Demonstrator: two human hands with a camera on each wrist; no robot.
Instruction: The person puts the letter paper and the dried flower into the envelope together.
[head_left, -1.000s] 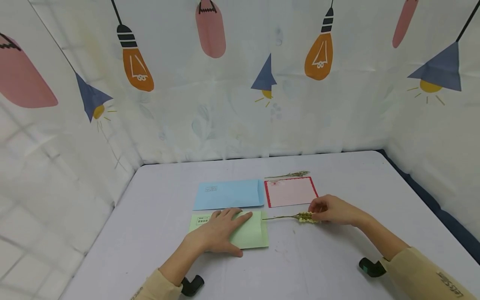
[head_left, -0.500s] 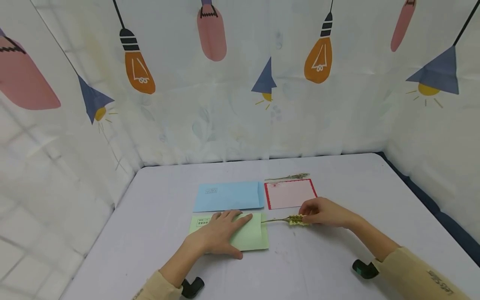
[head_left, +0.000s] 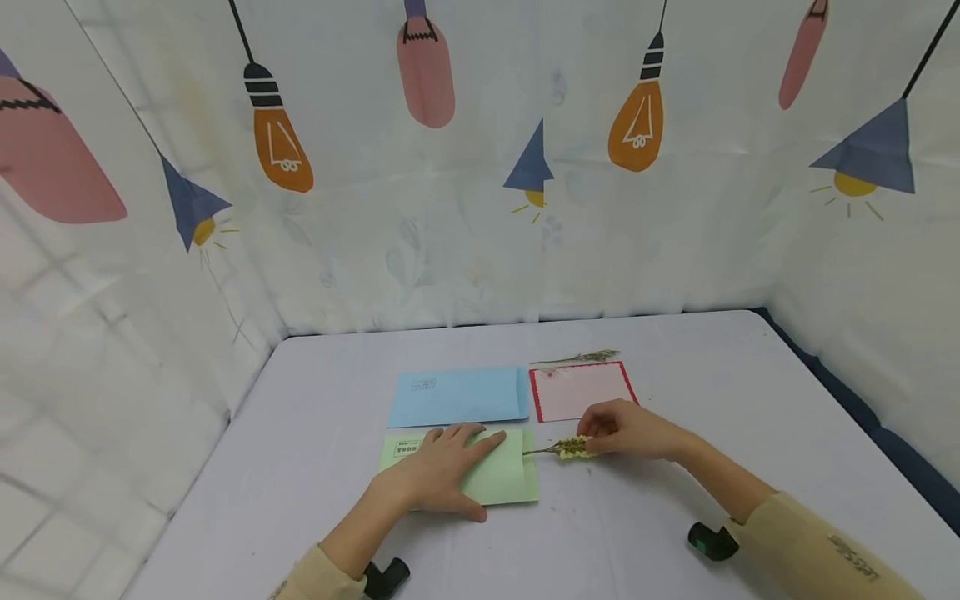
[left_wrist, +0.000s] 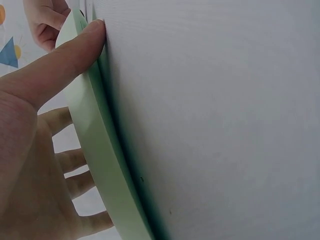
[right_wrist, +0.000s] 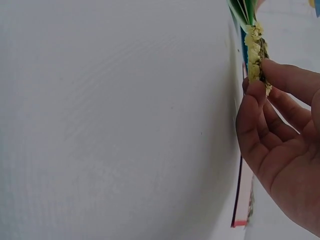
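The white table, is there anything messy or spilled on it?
Yes, a little: faint specks dot the white table, right of the pale green paper envelope and near the yellow dried flower sprig. They look odd on such a plain surface. Maybe they're crumbs off the sprig, but I can't tell.

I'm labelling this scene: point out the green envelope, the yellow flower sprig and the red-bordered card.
Green envelope (head_left: 497,475): head view, on its plain upper face.
Yellow flower sprig (right_wrist: 254,47): right wrist view, on its blossoms.
Red-bordered card (head_left: 577,390): head view, on its pale pink middle.
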